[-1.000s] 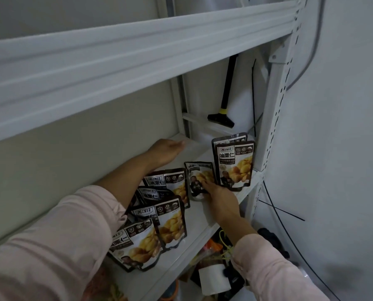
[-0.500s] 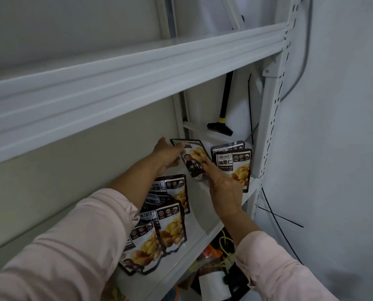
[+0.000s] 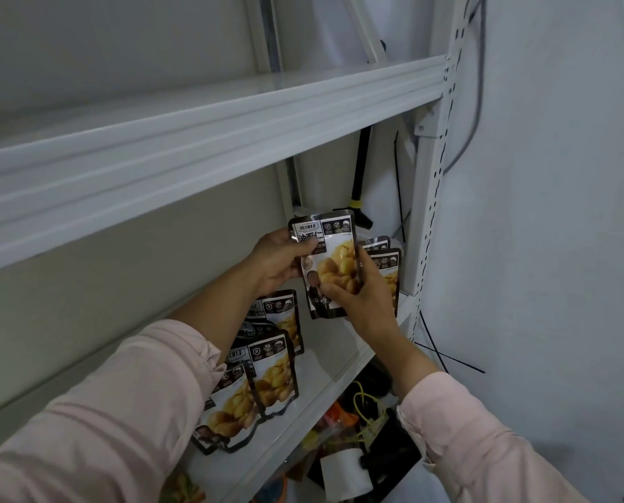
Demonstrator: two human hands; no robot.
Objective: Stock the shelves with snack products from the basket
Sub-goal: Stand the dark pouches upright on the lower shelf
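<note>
Head view: pouch (image 3: 334, 261) upright at frame centre, over shelf (image 3: 334, 352). Left hand (image 3: 277, 261) fingers pinch its upper left edge; right hand (image 3: 366, 303) fingers grip its lower right. Stocked pouches (image 3: 274, 375) lower centre; two more (image 3: 388, 265) behind right hand.

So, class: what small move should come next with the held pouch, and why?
Probably set the pouch down on the bare shelf beside the upright pouches: the left hand and right hand hold it upright close by them.
</note>
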